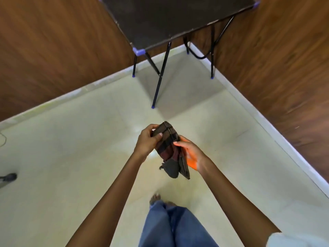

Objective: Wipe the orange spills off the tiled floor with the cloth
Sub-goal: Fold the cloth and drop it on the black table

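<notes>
Above the tiled floor [89,157], both hands hold a folded dark cloth [170,150] in the air. Its long axis runs from upper left, away from the person, down to lower right. Left hand [148,139] pinches the top end; right hand [191,154], its palm stained orange, grips the lower side.

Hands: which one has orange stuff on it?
The right hand. Its palm is stained bright orange beside the cloth. The left hand grips the cloth's top and shows no orange.
</notes>
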